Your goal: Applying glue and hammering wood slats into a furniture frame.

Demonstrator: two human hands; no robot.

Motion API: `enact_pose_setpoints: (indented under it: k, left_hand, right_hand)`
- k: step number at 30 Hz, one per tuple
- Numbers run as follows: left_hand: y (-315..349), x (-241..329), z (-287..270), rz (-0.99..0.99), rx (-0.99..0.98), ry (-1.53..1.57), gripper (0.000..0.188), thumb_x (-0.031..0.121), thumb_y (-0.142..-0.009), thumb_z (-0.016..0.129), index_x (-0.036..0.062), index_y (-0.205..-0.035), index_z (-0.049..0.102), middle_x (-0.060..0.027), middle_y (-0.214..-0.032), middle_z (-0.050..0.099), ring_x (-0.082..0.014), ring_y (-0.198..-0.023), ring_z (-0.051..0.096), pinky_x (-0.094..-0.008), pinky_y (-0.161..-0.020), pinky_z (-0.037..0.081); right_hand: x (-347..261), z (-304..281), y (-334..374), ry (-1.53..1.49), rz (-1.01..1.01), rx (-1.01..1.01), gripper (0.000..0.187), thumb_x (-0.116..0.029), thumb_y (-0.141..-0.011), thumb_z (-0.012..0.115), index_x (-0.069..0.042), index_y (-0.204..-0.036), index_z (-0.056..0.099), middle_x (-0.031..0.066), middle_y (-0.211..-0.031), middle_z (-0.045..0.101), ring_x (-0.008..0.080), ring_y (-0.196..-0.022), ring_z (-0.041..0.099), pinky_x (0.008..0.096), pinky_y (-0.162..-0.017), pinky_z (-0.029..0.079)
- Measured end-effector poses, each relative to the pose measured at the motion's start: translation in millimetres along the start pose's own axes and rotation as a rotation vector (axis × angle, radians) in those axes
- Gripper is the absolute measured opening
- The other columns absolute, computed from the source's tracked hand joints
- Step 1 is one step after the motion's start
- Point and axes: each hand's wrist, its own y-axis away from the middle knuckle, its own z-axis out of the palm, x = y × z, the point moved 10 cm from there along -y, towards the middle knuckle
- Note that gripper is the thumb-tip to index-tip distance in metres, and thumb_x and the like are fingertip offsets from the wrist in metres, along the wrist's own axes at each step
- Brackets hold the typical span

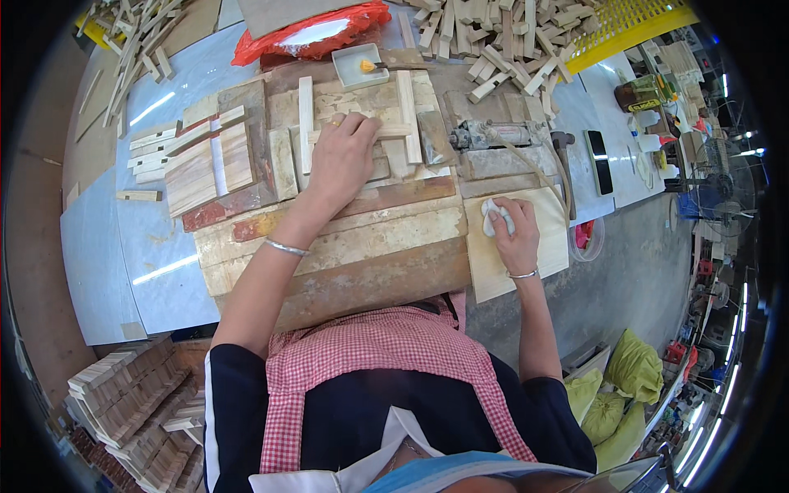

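My left hand [343, 160] is closed over a pale wooden crosspiece [396, 131], its fingers bent around the wood. That crosspiece runs between two upright wooden strips, a left one [306, 115] and a right one [408, 123], together shaped like an H. They lie in a worn wooden jig [329, 238] on the bench. My right hand [518, 238] pinches a crumpled white cloth [496, 215] above a light board [526, 259] at the jig's right. Beyond the strips sits a shallow whitish dish [352, 76] with a yellow-tipped brush [368, 66] resting across its edge.
A metal clamp cylinder [497, 135] with a hose stands right of the H. Cut wooden blocks [218, 160] lie at left; loose sticks [493, 33] pile up at the back. A phone [598, 163] and bottles [649, 142] are farther right. Stacked wood [131, 403] stands lower left.
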Motion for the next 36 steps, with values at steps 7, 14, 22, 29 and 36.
enact_pose_setpoints:
  k: [7, 14, 22, 29, 36]
  left_hand:
    - [30.0, 25.8, -19.3, 0.092, 0.02, -0.007, 0.029, 0.013, -0.083, 0.064, -0.0017, -0.108, 0.06, -0.0134, -0.097, 0.059, -0.0308, -0.089, 0.055, -0.0389, -0.08, 0.046]
    - [46.1, 39.3, -14.9, 0.099, -0.1, -0.185, 0.075, 0.045, -0.082, 0.064, -0.0127, -0.126, 0.047, -0.0258, -0.122, 0.051, -0.0386, -0.119, 0.047, -0.0477, -0.106, 0.035]
    - [54.3, 37.4, -7.9, 0.073, -0.163, -0.247, 0.085, 0.053, -0.082, 0.059, -0.0146, -0.131, 0.042, -0.0312, -0.136, 0.041, -0.0438, -0.131, 0.037, -0.0501, -0.112, 0.027]
    - [75.0, 31.9, 12.6, 0.069, -0.189, -0.207, 0.073, 0.052, -0.086, 0.057, -0.0098, -0.124, 0.051, -0.0237, -0.129, 0.049, -0.0358, -0.126, 0.044, -0.0476, -0.108, 0.033]
    - [64.3, 34.3, 1.7, 0.09, -0.199, -0.259, 0.076, 0.053, -0.083, 0.06, -0.0097, -0.125, 0.05, -0.0244, -0.13, 0.048, -0.0381, -0.127, 0.042, -0.0483, -0.109, 0.032]
  right_hand:
    - [-10.1, -5.6, -9.6, -0.028, 0.035, -0.049, 0.019, -0.006, -0.083, 0.067, -0.005, -0.102, 0.066, 0.0106, -0.093, 0.059, 0.0243, -0.085, 0.06, 0.0322, -0.073, 0.048]
    - [-133.4, 23.3, -75.8, -0.037, -0.411, 0.014, 0.015, -0.013, -0.08, 0.069, -0.012, -0.094, 0.066, 0.0081, -0.09, 0.059, 0.0253, -0.081, 0.061, 0.0346, -0.063, 0.05]
    - [-172.8, 92.0, -124.8, 0.202, -0.589, -0.05, 0.016, -0.013, -0.079, 0.068, -0.013, -0.095, 0.065, 0.0067, -0.089, 0.057, 0.0254, -0.08, 0.061, 0.0365, -0.064, 0.051]
    - [-276.8, 151.1, -84.7, 0.075, -0.961, -0.322, 0.012, -0.015, -0.08, 0.066, -0.013, -0.092, 0.066, 0.0072, -0.088, 0.057, 0.0244, -0.078, 0.061, 0.0358, -0.061, 0.051]
    - [-234.3, 109.0, -113.7, -0.028, -0.674, -0.083, 0.014, -0.014, -0.077, 0.064, -0.011, -0.091, 0.065, 0.0095, -0.092, 0.06, 0.0234, -0.085, 0.062, 0.0342, -0.067, 0.053]
